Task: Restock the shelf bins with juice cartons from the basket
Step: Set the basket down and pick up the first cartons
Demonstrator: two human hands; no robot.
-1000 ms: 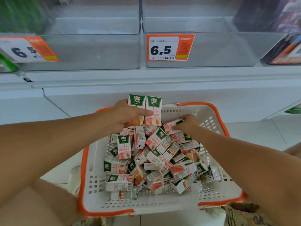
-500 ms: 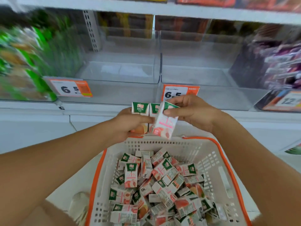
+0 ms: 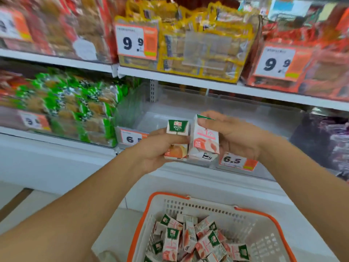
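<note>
My left hand (image 3: pixel 153 148) grips small white juice cartons (image 3: pixel 177 138) with green tops, held upright at chest height. My right hand (image 3: pixel 236 133) holds another carton (image 3: pixel 204 138) by its top, pressed against the right side of the left hand's cartons. Both hands hover in front of two clear shelf bins (image 3: pixel 245 118) that look bare inside, each fronted by a 6.5 price tag (image 3: pixel 236 160). Below, the white basket with an orange rim (image 3: pixel 264 241) holds several more cartons (image 3: pixel 198 241) in a loose heap.
Green snack bags (image 3: pixel 75 104) fill the bin to the left. The shelf above carries yellow and red packs (image 3: pixel 198 44) with 9.9 tags. Dark purple packs (image 3: pixel 332 140) sit to the right. A white ledge (image 3: pixel 56 163) runs below the bins.
Both hands have risen from the basket to the bins, carrying cartons. The right hand took a carton and brought it beside the left hand's cartons. The view tilted upward.
</note>
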